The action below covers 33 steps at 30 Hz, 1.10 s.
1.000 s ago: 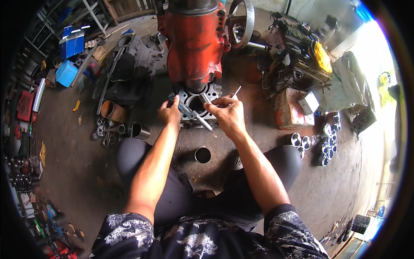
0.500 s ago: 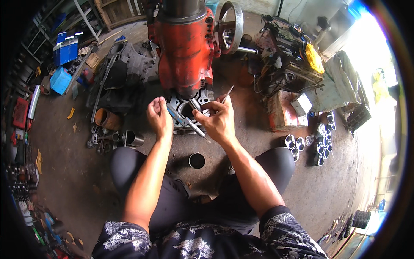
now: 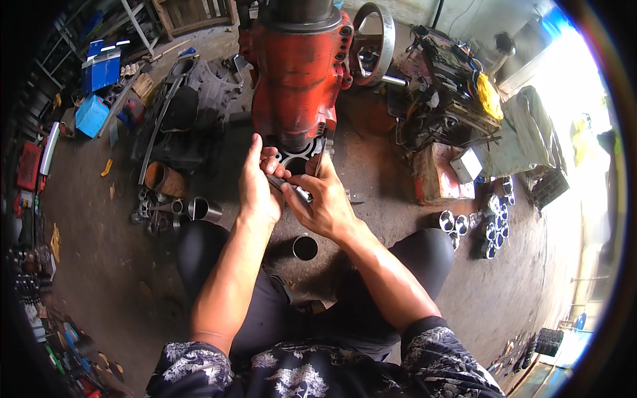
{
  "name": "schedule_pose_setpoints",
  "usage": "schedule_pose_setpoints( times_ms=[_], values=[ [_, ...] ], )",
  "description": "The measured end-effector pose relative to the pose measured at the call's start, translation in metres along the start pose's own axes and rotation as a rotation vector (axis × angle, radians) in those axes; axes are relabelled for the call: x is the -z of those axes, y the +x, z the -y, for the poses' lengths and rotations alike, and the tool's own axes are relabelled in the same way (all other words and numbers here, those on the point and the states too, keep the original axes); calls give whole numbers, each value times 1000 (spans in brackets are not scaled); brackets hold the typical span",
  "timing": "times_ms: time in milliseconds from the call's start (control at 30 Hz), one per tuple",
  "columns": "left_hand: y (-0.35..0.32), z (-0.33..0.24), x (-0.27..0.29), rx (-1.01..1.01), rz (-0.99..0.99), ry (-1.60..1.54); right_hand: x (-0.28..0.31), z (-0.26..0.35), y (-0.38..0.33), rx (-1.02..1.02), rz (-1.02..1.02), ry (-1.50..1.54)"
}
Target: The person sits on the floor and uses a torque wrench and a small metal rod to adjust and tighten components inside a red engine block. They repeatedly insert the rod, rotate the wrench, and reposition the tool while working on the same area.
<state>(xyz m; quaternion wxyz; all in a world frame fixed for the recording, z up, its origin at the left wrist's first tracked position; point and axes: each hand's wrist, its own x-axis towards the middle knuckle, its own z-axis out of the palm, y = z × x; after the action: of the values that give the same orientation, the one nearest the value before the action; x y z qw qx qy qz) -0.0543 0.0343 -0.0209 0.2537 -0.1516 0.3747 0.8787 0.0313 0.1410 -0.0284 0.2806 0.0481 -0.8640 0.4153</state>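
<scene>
Both of my hands meet in front of the engine block, under a red machine head. My left hand has its palm turned up, its fingers curled around a silver tool that looks like a micrometer. From the other side, my right hand closes in, its thumb against that tool. A thin metal rod sticks up from the right hand's fingers. Much of the micrometer is hidden by the fingers. On the floor between my knees stands a metal cylinder sleeve.
The red machine head hangs just beyond my hands, with a handwheel at its right. A rusty ring and another sleeve lie left. Several metal cylinders and a carton are right.
My left hand has moved right and turned its palm up around the micrometer. My right hand has come in beside it and the thin rod now stands more upright. The view has shifted slightly.
</scene>
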Motion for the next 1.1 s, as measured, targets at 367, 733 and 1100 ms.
schedule_pose_setpoints(
  times_ms=[367,733,1100],
  values=[
    [6,9,-2,-68,-56,-5,-6,6,6,-97,-63,328],
    [1,1,-4,-48,-63,-82,-2,5,4,-135,51,507],
    [0,1,-3,-84,-12,-4,-6,0,1,-250,9,717]
  ],
)
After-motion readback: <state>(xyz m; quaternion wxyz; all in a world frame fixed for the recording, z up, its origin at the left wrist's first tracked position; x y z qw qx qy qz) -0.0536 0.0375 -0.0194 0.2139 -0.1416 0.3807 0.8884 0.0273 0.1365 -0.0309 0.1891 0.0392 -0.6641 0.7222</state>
